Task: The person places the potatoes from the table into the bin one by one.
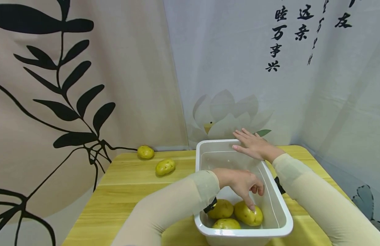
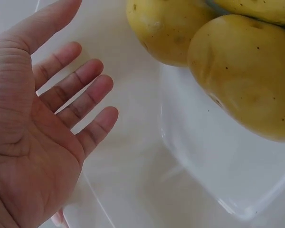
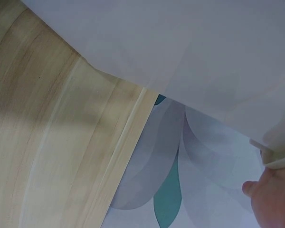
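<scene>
Inside the white plastic bin [image 1: 243,233], several yellow potatoes lie at the near end: a large potato [image 1: 254,217] on the right, another potato [image 1: 220,209] on the left and a potato [image 1: 226,224] in front. My left hand [image 1: 240,182] hangs palm down within the bin, its thumb in front of the right potato. In the left wrist view that hand [image 2: 42,128] has loosely spread fingers with nothing in them, apart from the potatoes [image 2: 249,78]. My right hand [image 1: 254,145] rests with extended fingers on the bin's far right corner. Only part of it [image 3: 275,194] shows beside the rim in the right wrist view.
Two more potatoes lie on the wooden table [image 1: 125,194] left of the bin: one potato [image 1: 165,167] nearer, one potato [image 1: 145,152] by the back edge. A printed curtain [image 1: 140,85] hangs behind the table.
</scene>
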The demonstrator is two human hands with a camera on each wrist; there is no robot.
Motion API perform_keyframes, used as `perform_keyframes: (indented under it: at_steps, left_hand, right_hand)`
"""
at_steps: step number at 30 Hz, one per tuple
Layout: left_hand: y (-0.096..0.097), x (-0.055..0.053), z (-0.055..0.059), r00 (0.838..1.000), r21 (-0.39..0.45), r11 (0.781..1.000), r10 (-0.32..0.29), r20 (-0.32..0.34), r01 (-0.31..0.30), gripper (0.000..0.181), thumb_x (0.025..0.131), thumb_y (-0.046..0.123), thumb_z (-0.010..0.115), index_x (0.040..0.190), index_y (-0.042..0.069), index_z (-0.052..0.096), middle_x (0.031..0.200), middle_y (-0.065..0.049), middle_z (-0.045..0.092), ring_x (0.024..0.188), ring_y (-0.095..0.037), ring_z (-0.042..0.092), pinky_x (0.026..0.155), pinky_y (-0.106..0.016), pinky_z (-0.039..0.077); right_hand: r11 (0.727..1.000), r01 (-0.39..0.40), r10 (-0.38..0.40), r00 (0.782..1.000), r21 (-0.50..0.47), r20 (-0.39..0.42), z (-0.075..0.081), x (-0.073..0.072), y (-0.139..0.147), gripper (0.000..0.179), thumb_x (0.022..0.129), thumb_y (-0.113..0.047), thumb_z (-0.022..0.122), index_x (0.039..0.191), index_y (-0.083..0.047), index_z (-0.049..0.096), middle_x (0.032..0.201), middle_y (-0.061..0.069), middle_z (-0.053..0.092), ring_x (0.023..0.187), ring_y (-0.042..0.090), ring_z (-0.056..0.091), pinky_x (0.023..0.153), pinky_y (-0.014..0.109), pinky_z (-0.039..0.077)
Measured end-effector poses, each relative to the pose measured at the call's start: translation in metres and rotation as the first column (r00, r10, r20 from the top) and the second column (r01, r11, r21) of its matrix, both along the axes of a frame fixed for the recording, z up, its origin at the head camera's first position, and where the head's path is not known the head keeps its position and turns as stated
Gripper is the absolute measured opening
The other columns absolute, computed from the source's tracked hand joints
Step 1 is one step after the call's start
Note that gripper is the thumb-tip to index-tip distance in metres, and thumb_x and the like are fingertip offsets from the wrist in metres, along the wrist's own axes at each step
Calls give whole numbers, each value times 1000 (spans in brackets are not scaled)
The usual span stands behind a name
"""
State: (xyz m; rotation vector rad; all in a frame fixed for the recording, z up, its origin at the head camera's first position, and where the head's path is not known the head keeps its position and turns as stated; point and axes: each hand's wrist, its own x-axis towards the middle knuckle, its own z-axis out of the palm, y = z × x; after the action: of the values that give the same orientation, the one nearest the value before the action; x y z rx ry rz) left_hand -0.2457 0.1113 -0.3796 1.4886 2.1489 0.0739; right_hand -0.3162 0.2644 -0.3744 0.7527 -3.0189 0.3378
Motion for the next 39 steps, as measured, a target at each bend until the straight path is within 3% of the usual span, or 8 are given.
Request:
perform_keyframes:
  at_steps: [8,24,39]
  left_hand:
    - [-1,0,5,999,-8,1000,-19,-34,19,51,74,43,82,116,21,64,108,8,62,92,2,53,78,-12,41]
    - [-1,5,12,994,-35,998,-60,-96,57,53,73,46,82,117,22,64,106,9,61,91,1,52,77,-13,41]
    - [-9,9,31,996,-35,999,-15,-92,12,57,70,47,84,118,23,63,102,13,56,92,-1,51,78,-15,42]
  right_hand:
    - [1000,-2,2,1000,-15,-6,-1,0,0,73,98,-60,33,155,-16,19,159,9,14,145,35,5,106,69,7]
    - [1000,6,-6,1000,-10,-12,-3,-1,1,73,98,-61,32,155,-17,19,160,8,14,146,34,6,107,68,7]
    - [1000,1,-1,1000,-12,-5,-2,0,1,74,97,-62,32,155,-18,18,160,7,13,146,34,5,107,68,6]
